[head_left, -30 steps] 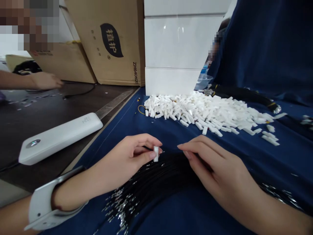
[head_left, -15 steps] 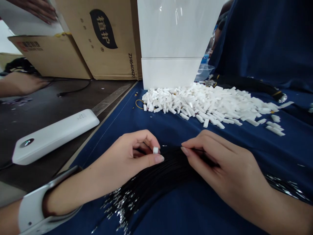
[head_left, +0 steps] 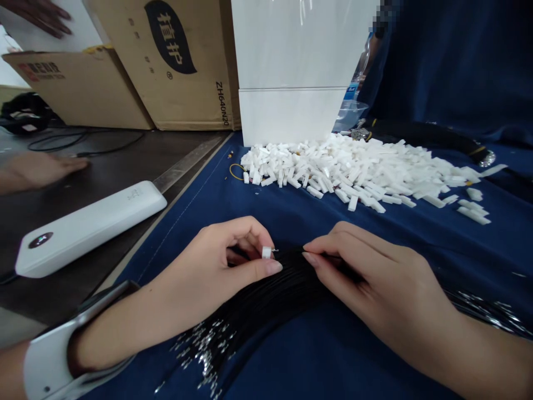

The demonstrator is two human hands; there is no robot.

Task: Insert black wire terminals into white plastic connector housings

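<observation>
- The left hand (head_left: 208, 272) pinches a small white connector housing (head_left: 266, 252) between thumb tip and forefinger, the other fingers curled in behind it.
- A thin metal terminal tip pokes out just to the right of the housing, pointing at it.
- The right hand (head_left: 375, 283) has its thumb and forefinger closed on a single black wire (head_left: 333, 257), fingertips near the housing but not touching it; the wire runs back under the palm.
- Both hands rest over a bundle of black wires (head_left: 266, 300) lying across the blue cloth (head_left: 291, 216); the bundle's silver crimped terminals (head_left: 204, 350) fan out towards the lower left, below the left wrist.
- A white wristband (head_left: 50, 355) sits on the left forearm.
- Further back on the cloth lies a heap of white housings (head_left: 353, 169), with a few strays to the right.
- Behind the heap stands a white box (head_left: 291, 83), with cardboard boxes (head_left: 175, 66) beside it to the left.
- On the dark table (head_left: 83, 166) to the left lies a white power bank (head_left: 87, 228), and another person's hand (head_left: 41, 166) rests flat beyond it.
</observation>
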